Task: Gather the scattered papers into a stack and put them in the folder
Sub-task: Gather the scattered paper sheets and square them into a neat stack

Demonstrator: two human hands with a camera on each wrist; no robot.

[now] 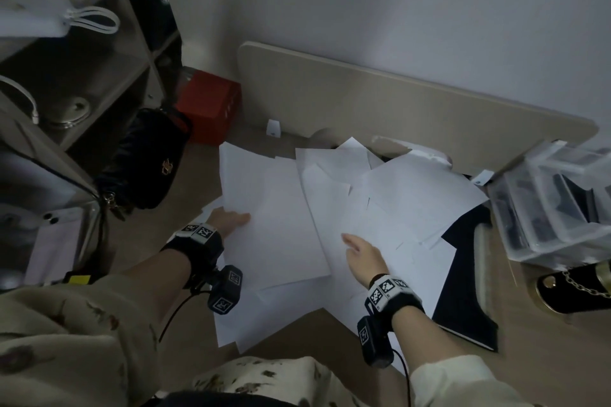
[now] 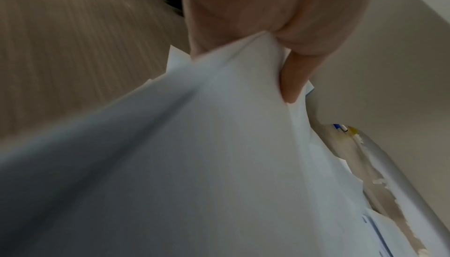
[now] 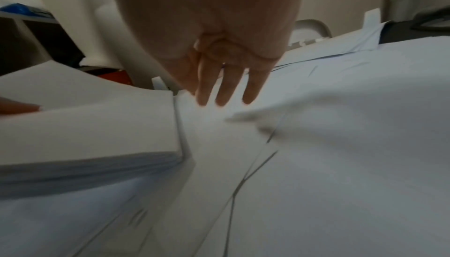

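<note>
Nearest the person, on the pale wooden desk (image 1: 545, 357), both hands work among white sheets. The left hand (image 1: 231, 220) pinches the edge of a gathered stack (image 1: 274, 225), thumb on top and fingers curled beneath, as the left wrist view shows, where the paper bunches up in the grip. The right hand (image 1: 363, 256) lies just beside that stack over loose sheets (image 1: 406, 205), its fingers (image 3: 226, 89) straight and slightly apart, holding nothing; whether they press the paper or hover just above it I cannot tell.

To the right, the dark folder (image 1: 463, 291) lies flat on the desk, partly covered by sheets. Further back more sheets fan out, overlapping at odd angles, toward the desk's raised back panel (image 1: 363, 92). A clear plastic organiser (image 1: 555, 201) sits at the far right, a black bag (image 1: 148, 158) and a red box (image 1: 208, 106) at the far left.

By my judgement the gathering is partway done: one stack exists, yet many sheets remain scattered, and nothing has gone into the folder.
</note>
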